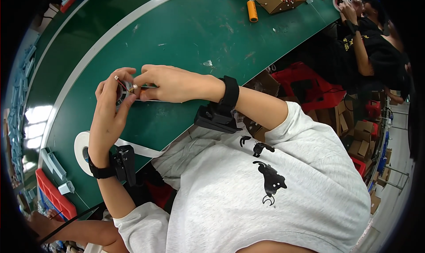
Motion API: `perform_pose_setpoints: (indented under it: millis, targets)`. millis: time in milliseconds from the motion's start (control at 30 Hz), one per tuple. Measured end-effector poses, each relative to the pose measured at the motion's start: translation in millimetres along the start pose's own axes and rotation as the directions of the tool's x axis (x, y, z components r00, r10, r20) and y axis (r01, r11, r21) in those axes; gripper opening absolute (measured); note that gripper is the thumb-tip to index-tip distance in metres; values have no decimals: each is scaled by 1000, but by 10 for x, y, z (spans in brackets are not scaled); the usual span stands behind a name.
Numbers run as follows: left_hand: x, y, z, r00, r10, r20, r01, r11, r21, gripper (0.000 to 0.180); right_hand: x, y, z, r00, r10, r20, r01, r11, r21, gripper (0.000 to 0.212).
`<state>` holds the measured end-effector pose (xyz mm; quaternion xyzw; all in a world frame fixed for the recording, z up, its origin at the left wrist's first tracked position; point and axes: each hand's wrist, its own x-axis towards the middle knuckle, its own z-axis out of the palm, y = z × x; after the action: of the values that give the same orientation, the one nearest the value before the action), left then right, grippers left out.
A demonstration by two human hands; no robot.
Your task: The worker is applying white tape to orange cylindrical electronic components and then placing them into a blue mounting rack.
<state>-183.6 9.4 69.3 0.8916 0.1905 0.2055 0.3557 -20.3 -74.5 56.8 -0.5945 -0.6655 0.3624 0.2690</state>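
Above the green table's left part, my left hand (110, 96) curls its fingers and thumb round a small grey rounded part (119, 95) with thin red and dark wires. One small white wire connector (116, 77) sticks out beside the fingers. My right hand (170, 82) comes in from the right, its thumb and fingers closed at the wires near another white connector (135, 86). An orange bit (142, 94) shows by the right thumb; most of it is hidden. A roll of white tape (81, 150) lies near my left wrist, and its loose strip (144, 150) runs toward the table edge.
An orange cylindrical battery (252, 10) stands at the far side next to a cardboard box (272, 0) of wired parts. A red tray (54, 194) is at the lower left. Co-workers' arms show at upper right and lower left. Red stools and cartons stand right of the table.
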Motion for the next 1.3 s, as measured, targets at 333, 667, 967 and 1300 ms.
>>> perform_pose_setpoints:
  millis: [333, 667, 967, 1300]
  targets:
    - [264, 137, -79, 964, -196, 182, 96, 888, 449, 22, -277, 261, 335, 949, -11, -316, 213, 762, 611, 50]
    - [430, 110, -105, 942, 3, 336, -119, 938, 325, 32, -298, 276, 184, 947, -4, -321, 193, 805, 561, 50]
    - [1022, 149, -787, 970, -87, 225, -24, 893, 449, 31, -1095, 694, -998, 752, 47, -658, 54, 990, 133, 21]
    - [2037, -1536, -1009, 855, -485, -185, 433, 469, 770, 56, -1356, 1564, -2488, 571, 70, -818, -476, 840, -261, 37]
